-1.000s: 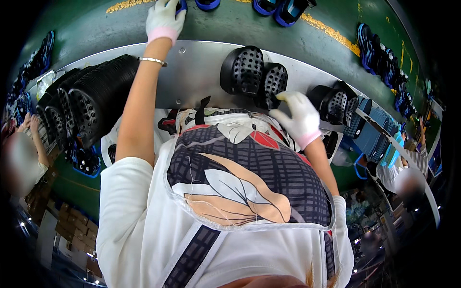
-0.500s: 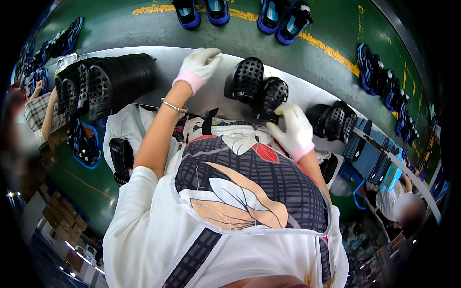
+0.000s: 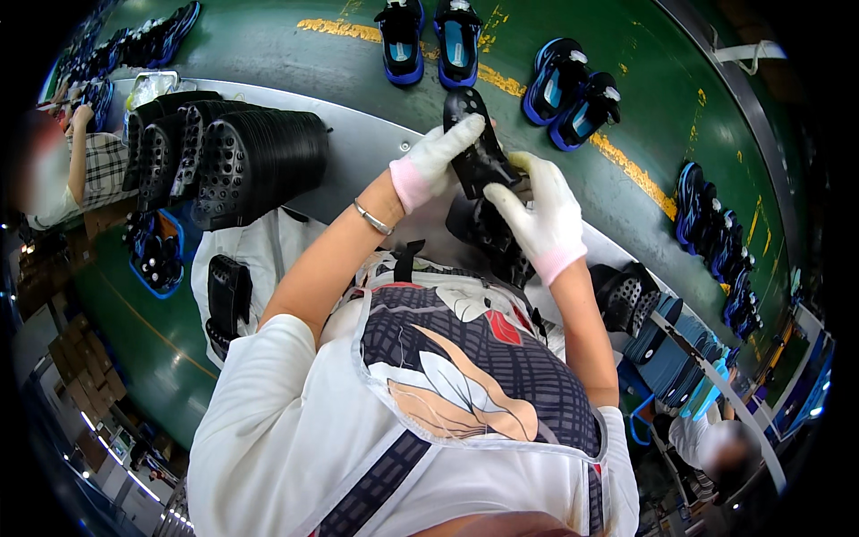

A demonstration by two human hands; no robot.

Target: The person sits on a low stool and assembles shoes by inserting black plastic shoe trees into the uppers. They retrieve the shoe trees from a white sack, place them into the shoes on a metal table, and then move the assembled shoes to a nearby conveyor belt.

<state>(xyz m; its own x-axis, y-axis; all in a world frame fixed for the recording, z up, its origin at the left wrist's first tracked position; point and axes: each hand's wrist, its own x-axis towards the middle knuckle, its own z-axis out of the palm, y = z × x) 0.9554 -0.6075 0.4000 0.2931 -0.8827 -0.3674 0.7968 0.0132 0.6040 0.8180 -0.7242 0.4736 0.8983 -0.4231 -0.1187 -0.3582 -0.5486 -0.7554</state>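
Head: hands (image 3: 544,217) now hold black piece (image 3: 483,166).

Left hand (image 3: 440,154) near right hand (image 3: 548,213), both in a grip

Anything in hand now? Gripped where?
A black perforated piece: the left hand grips its left edge, thumb on top; the right hand appears to pinch its lower right corner.

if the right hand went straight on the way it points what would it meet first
The right hand would probably meet the black piece, which it seems to touch; depth is unclear.
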